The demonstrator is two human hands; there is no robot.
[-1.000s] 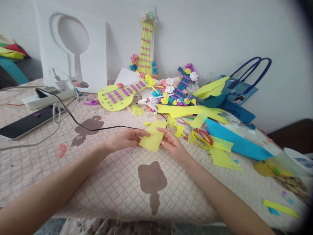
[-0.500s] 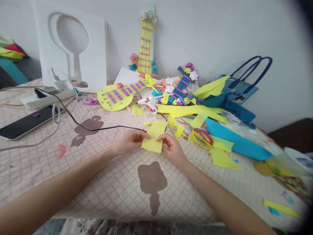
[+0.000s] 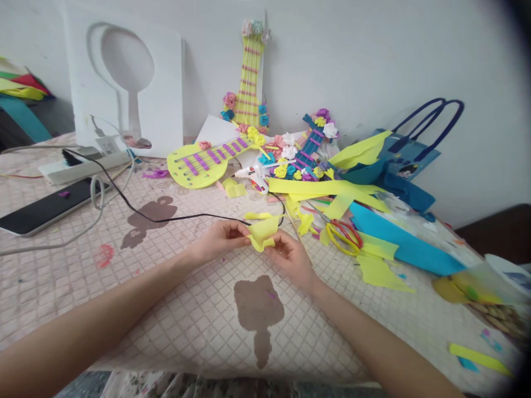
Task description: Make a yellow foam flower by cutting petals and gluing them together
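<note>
Between my two hands is a small piece of yellow crepe paper (image 3: 264, 228), its near edge curled and wavy. My left hand (image 3: 222, 240) pinches its left edge between thumb and fingers. On the opposite edge my right hand (image 3: 289, 257) pinches too. Both hands hover just above the checked tablecloth (image 3: 199, 309), above a brown patch (image 3: 258, 304) on the cloth. Just beyond the paper lie a yellow strip (image 3: 260, 216) and a black cord (image 3: 199, 215).
A white glue gun (image 3: 255, 176) lies beyond my hands, beside a yellow paper guitar (image 3: 197, 166). To the right are scissors (image 3: 344, 237) with red and yellow handles and a blue paper strip (image 3: 406, 243). A phone (image 3: 50, 207) and a power strip (image 3: 83, 165) sit left.
The yellow paper was flat between my hands; now its near edge is bent into curves and it looks shorter. Both hands stay at nearly the same spot.
</note>
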